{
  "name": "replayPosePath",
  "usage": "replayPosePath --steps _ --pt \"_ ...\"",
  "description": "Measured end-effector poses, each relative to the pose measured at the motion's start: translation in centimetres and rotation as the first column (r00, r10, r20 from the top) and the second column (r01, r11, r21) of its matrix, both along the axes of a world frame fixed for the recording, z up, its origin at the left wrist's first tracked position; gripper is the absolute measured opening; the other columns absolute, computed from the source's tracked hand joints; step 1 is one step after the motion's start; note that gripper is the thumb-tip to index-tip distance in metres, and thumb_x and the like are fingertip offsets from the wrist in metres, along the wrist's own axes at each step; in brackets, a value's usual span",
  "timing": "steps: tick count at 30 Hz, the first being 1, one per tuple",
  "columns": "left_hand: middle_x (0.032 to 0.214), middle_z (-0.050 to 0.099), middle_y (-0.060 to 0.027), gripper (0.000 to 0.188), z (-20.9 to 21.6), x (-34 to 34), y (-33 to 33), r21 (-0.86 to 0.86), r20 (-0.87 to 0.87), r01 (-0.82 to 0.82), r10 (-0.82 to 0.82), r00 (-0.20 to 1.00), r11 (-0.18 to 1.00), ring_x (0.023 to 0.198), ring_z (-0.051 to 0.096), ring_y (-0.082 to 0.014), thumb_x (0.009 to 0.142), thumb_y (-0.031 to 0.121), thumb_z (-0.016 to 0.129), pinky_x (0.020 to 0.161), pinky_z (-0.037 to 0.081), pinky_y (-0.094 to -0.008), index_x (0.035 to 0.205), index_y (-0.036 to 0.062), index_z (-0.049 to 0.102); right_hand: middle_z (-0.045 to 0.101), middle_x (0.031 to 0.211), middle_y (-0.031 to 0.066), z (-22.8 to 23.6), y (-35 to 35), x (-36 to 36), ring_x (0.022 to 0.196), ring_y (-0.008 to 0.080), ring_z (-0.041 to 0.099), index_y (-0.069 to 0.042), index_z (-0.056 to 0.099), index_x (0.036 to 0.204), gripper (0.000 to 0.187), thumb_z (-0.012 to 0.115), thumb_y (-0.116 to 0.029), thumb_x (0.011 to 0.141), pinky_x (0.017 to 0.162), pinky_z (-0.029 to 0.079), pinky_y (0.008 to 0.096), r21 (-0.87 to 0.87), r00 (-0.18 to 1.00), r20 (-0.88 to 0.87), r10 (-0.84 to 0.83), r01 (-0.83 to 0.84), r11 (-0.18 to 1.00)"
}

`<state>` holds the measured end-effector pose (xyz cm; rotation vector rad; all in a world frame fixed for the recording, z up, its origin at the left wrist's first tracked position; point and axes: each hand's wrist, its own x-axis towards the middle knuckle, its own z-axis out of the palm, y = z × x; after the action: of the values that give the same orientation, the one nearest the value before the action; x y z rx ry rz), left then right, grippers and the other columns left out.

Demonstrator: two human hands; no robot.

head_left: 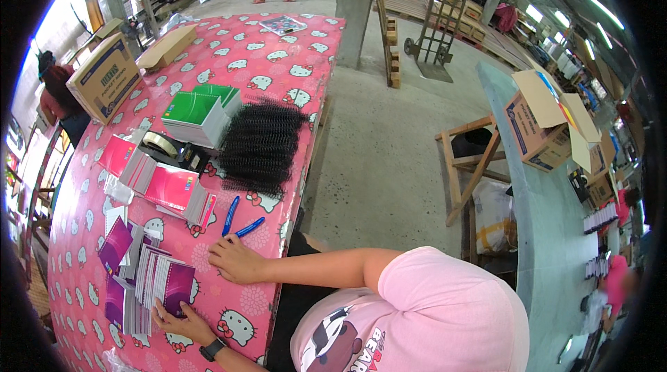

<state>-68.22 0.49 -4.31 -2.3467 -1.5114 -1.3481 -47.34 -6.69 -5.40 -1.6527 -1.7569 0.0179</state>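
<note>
My left hand (182, 323), with a dark watch on its wrist, grips the near end of a row of purple-covered notebooks (179, 280). More purple notebooks (118, 302) stand in stacks just left of it. My right hand (238, 261) lies on the pink patterned table cover (260, 299), fingers spread and holding nothing. Close to its fingertips are blue-handled pliers (249, 227), the handles apart. Beyond them lie pink-red notebooks (170, 186) and a heap of black spiral binding coils (260, 143).
A tape dispenser (182, 156) and green notebooks (194, 109) sit farther up the table. A cardboard box (108, 80) stands at its far left. Right of the aisle, an open carton (535, 132) rests on a grey-green table (549, 247). A hand truck (438, 25) stands beyond a concrete pillar (356, 11). Other people are farther off.
</note>
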Motion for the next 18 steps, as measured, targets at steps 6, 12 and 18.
replayPosePath --steps 6,12,18 --pt "0.129 0.033 -0.0189 0.052 0.01 -0.01 -0.03 0.015 0.007 0.009 -0.009 1.0 1.0 0.118 0.032 -0.034 0.079 0.016 0.058 0.097 0.029 -0.0472 0.129 0.0088 0.044 0.048 0.101 0.0115 0.04 0.01 -0.1 0.104 0.0274 0.041 -0.005 0.052 0.093 0.028 0.059 -0.019 0.069 0.09 0.028 0.0439 0.033 0.999 0.038 -0.016 0.015 0.999" --pt "0.128 0.033 -0.0189 0.051 0.13 0.07 0.09 0.012 -0.005 0.009 -0.009 1.0 1.0 0.118 0.033 -0.0341 0.081 0.021 0.058 0.097 0.029 -0.047 0.128 0.0084 0.044 0.048 0.102 0.0115 -0.02 0.21 0.05 0.102 0.0269 0.042 -0.005 0.052 0.094 0.028 0.059 -0.018 0.069 0.089 0.029 0.0435 0.041 0.999 0.042 -0.015 0.013 0.999" --pt "0.127 0.033 -0.0182 0.046 -0.08 0.05 0.31 -0.023 0.025 -0.004 0.005 1.0 1.0 0.119 0.032 -0.0331 0.085 0.024 0.056 0.097 0.03 -0.0467 0.127 0.0072 0.045 0.048 0.103 0.0118 0.07 0.41 0.1 0.102 0.027 0.042 -0.005 0.052 0.094 0.028 0.058 -0.017 0.069 0.088 0.029 0.0431 0.012 1.0 0.014 0.007 -0.007 1.0"
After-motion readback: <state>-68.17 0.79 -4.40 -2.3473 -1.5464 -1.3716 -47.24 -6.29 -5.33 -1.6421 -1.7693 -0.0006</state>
